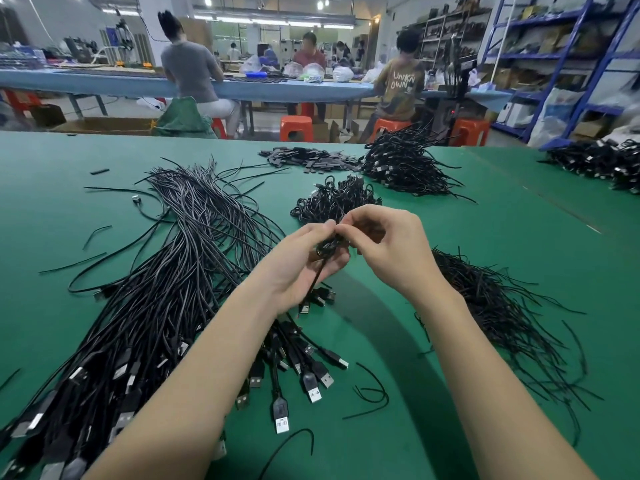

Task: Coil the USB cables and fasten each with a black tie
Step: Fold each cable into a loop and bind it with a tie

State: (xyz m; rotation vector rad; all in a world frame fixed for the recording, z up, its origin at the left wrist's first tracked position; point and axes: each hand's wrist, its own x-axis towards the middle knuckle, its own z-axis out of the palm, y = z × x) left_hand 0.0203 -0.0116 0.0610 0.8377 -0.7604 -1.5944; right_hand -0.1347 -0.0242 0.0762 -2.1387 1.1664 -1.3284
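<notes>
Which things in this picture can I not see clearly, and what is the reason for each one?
- Coiled cable, head view: fingers of the left hand and right hand cover most of it; whether a tie is already on it cannot be told.
- Loose cable pile: the bottom left edge cuts it off.
- Far right pile: cut by the right edge.
- Small dark pieces at the back: too small to identify.

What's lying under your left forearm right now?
The plug ends of the uncoiled USB cables fan out on the green table under the left forearm. How many plugs the forearm covers cannot be seen. Both hands hold a coiled cable above.
</notes>
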